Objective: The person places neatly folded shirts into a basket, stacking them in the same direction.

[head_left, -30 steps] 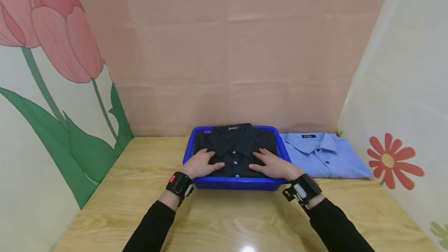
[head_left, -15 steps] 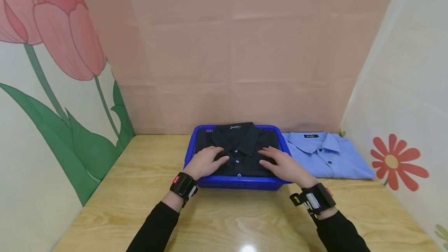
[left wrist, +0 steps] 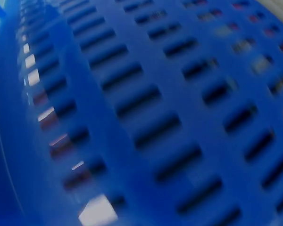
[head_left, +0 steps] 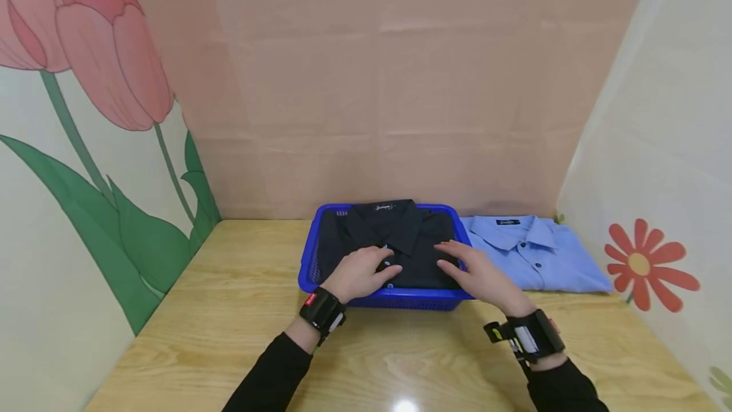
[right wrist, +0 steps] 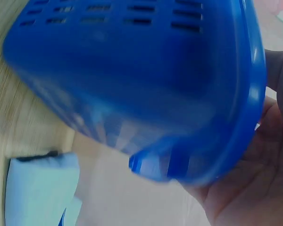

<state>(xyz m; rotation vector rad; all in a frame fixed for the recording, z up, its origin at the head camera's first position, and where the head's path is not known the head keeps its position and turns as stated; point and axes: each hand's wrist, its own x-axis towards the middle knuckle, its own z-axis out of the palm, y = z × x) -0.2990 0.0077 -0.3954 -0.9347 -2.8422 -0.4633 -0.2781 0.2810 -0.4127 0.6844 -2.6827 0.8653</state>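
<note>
Black and folded, a shirt [head_left: 408, 227] is being cradled in the basket [head_left: 412, 294]; above, the left hand [head_left: 359, 275] and right hand [head_left: 483, 275] are being held loosely outstretched; creasing is perhaps being risked by dragging.

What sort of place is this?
Probably a staged recording setup rather than a lived-in room: a wood-grain table, a creased pinkish-tan backdrop behind it, and a side panel printed with large tulips.

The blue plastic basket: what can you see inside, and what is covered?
Inside the blue plastic basket lies a folded black fabric shirt, partly hidden by the left hand and right hand. Anything beneath the shirt cannot be seen.
</note>
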